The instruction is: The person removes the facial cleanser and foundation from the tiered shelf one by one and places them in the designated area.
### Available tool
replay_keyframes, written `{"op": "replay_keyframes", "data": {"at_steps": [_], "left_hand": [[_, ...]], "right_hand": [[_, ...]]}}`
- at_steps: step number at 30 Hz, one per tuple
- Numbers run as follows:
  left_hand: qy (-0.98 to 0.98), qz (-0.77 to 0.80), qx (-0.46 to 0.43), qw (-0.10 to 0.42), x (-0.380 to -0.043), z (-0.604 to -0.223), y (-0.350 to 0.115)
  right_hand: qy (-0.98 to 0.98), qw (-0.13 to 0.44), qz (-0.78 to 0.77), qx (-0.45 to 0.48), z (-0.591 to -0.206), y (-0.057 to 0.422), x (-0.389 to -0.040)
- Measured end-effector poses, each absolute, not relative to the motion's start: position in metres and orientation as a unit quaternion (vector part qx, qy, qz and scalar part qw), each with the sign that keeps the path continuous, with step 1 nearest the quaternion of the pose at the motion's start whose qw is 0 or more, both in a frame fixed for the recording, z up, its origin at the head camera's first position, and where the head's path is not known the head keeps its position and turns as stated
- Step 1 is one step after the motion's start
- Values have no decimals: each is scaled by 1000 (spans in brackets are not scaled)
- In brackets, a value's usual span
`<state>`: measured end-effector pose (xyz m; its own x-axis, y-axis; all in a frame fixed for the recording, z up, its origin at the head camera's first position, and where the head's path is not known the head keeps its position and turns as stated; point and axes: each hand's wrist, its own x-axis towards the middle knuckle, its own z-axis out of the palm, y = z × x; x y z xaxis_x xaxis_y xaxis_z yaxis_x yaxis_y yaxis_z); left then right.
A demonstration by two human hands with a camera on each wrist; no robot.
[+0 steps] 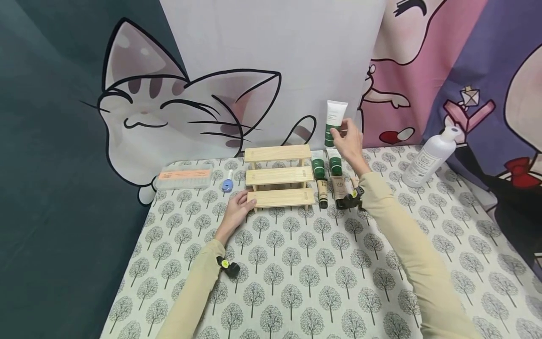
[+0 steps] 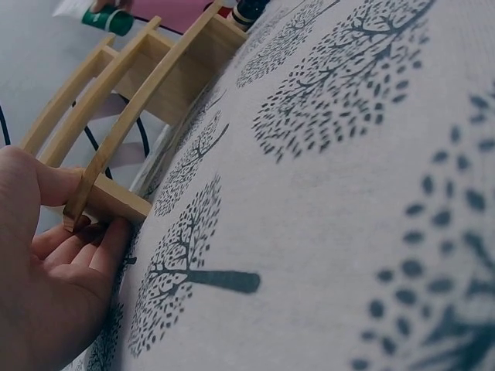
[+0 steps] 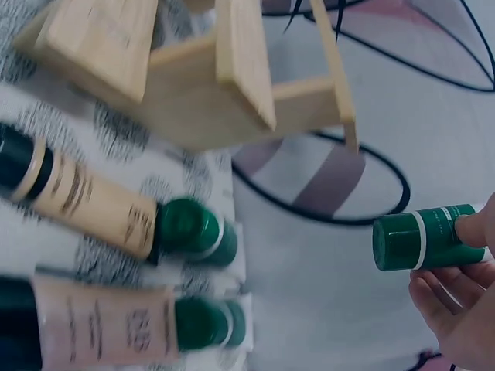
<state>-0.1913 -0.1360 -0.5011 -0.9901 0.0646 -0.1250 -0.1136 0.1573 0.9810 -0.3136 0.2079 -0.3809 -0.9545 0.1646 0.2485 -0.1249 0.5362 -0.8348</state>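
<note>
A three-tier wooden display rack (image 1: 279, 177) stands at the back of the table. My left hand (image 1: 235, 213) grips the left end of its lowest step, the thumb on top and the fingers underneath, as the left wrist view shows. My right hand (image 1: 350, 143) holds a white and green squeeze tube (image 1: 335, 113) in the air, behind and right of the rack, cap down. In the right wrist view its green cap (image 3: 396, 243) points toward the rack. Two similar green and white tubes (image 1: 317, 165) stay on the table beneath it.
Right of the rack lie a beige tube (image 1: 322, 192) and a BB cream tube (image 1: 338, 188), partly hidden by the right wrist camera. Left of it are a blue and white item (image 1: 227, 182) and a clear plastic case (image 1: 184, 179). A white pump bottle (image 1: 429, 157) stands far right.
</note>
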Motion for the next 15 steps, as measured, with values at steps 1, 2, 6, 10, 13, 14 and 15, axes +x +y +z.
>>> {"op": "replay_keyframes", "data": {"at_steps": [1,2,6,10,13,14,15], "left_hand": [[757,649,-16,73,-191,-499,-136],[757,648,-15,76,-188,-494,-136],[761,643,-11,82,-181,-475,-133],[764,640,-11,81,-178,-468,-133],[763,642,-12,80,-183,-479,-134],[761,644,-12,79,-186,-483,-134],[760,645,-12,78,-188,-488,-135]], "right_hand": [[-866,151,477,-18,-383,212,-314],[-868,151,473,-24,-384,217,-314],[-875,145,461,-43,-391,235,-314],[-885,135,442,-61,-400,251,-315],[-894,126,424,-69,-407,260,-315],[-897,122,418,-71,-409,263,-314],[-900,118,413,-73,-411,266,-314]]}}
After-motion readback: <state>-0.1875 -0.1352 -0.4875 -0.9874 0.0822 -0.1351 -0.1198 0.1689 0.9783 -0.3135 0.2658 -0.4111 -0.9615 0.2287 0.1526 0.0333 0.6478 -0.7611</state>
